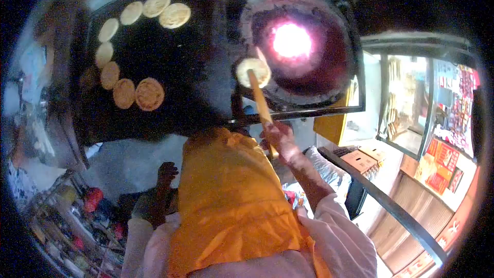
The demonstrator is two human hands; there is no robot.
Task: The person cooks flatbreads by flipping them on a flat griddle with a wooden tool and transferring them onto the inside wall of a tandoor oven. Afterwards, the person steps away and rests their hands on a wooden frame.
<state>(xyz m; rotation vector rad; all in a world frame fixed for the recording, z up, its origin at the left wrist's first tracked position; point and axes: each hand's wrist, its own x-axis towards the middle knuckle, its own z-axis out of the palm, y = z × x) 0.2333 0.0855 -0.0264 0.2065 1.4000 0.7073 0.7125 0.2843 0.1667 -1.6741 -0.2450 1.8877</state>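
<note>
My right hand (279, 139) is closed around a long wooden stick (261, 104) that slants up and away from me. At its far end is a pale round flatbread (247, 78), at the near left rim of a round oven opening (321, 80) with a bright glow inside. The stick's tip overlaps the bread; I cannot tell whether it bears it or only touches it. Low at my left side hangs my left hand (167, 174), dim, holding nothing, its fingers loosely apart. Several flatbreads lie in a curve on the dark surface (170, 67), including a browned one (150, 94) and a paler one (175, 16).
An orange apron (226, 190) covers my front, close to the counter's edge. Right of me are a metal rail (386, 207), a cardboard box (359, 160) and a glass door (406, 100). Cluttered shelves (72, 221) stand at lower left.
</note>
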